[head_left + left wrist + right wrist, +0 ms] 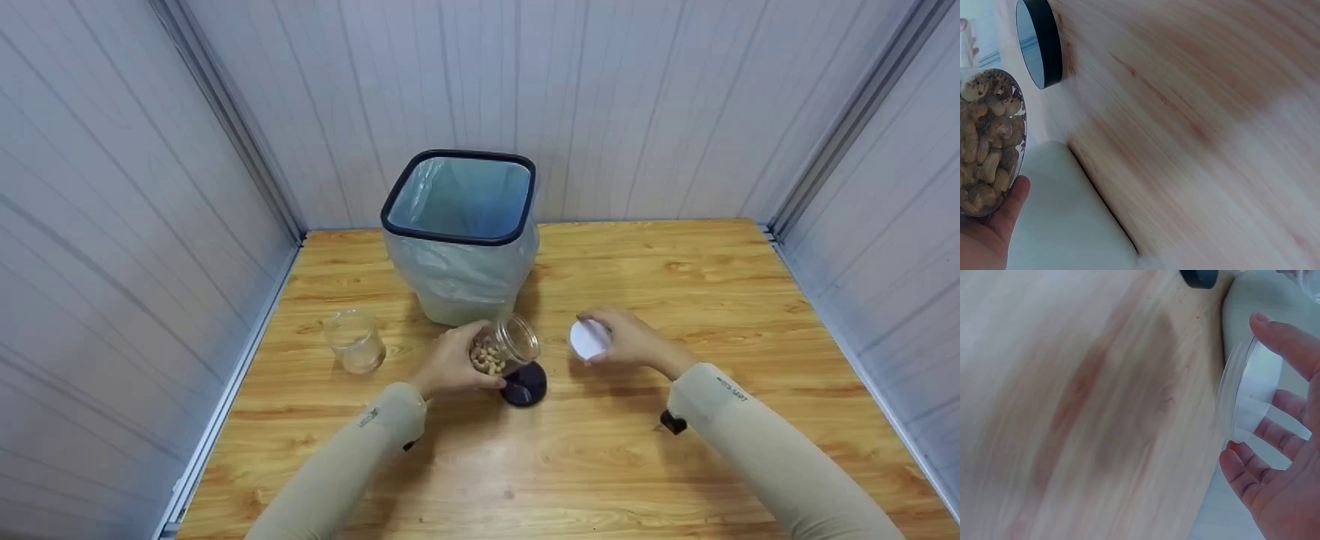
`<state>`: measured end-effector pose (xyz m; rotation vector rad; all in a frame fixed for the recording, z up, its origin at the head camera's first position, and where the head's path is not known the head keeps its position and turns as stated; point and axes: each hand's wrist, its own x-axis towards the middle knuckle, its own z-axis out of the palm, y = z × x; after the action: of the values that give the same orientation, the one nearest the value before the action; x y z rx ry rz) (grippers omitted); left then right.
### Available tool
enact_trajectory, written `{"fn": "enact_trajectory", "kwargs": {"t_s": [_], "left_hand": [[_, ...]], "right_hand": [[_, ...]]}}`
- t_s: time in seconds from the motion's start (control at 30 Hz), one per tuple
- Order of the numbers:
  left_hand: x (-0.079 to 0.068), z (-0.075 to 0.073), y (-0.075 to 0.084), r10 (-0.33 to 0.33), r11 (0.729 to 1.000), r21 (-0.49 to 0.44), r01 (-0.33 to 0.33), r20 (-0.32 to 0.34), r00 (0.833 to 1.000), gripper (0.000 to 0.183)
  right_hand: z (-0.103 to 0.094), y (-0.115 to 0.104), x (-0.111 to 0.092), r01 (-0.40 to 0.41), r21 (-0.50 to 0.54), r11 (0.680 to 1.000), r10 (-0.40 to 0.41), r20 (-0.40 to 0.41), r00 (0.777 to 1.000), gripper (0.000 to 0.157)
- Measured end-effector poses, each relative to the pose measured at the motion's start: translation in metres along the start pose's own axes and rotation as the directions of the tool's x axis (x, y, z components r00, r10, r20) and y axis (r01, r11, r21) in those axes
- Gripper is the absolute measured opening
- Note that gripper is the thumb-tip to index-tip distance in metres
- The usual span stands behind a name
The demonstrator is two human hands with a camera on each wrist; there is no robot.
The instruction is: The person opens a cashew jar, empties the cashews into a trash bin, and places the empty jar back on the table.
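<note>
My left hand (450, 366) grips a clear jar (519, 339) of nuts, tipped over with its uncovered mouth toward the right. The nuts (988, 140) lie gathered at the jar's bottom end, by my thumb in the left wrist view. Just in front of the jar, a dark round lid (525, 386) lies on the wooden table. To the right, my right hand (630, 341) holds a round white inner lid (589, 339) by its edge, between thumb and fingers. Its translucent rim (1230, 391) faces away from the palm in the right wrist view.
A bin (469, 285) with a black rim and a plastic liner stands on the table behind my left hand. At the left is a clear glass cup (354, 341). White panel walls (630, 105) enclose the table at the back and sides.
</note>
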<state>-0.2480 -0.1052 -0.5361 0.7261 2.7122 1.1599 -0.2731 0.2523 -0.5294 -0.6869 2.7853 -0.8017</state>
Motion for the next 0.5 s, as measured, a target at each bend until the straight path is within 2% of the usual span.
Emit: {"fn": "enact_trajectory", "kwargs": {"t_s": [0.23, 0.5], "left_hand": [[-0.002, -0.003, -0.003, 0.018, 1.000, 0.007, -0.018, -0.018, 1.000, 0.092], [-0.003, -0.006, -0.004, 0.022, 1.000, -0.011, -0.023, -0.017, 1.000, 0.091]], "right_hand": [[0.009, 0.008, -0.003, -0.065, 0.035, 0.997, 0.064, 0.042, 0.997, 0.089], [0.016, 0.016, -0.005, -0.055, 0.018, 0.998, 0.054, 0.046, 0.997, 0.087]]}}
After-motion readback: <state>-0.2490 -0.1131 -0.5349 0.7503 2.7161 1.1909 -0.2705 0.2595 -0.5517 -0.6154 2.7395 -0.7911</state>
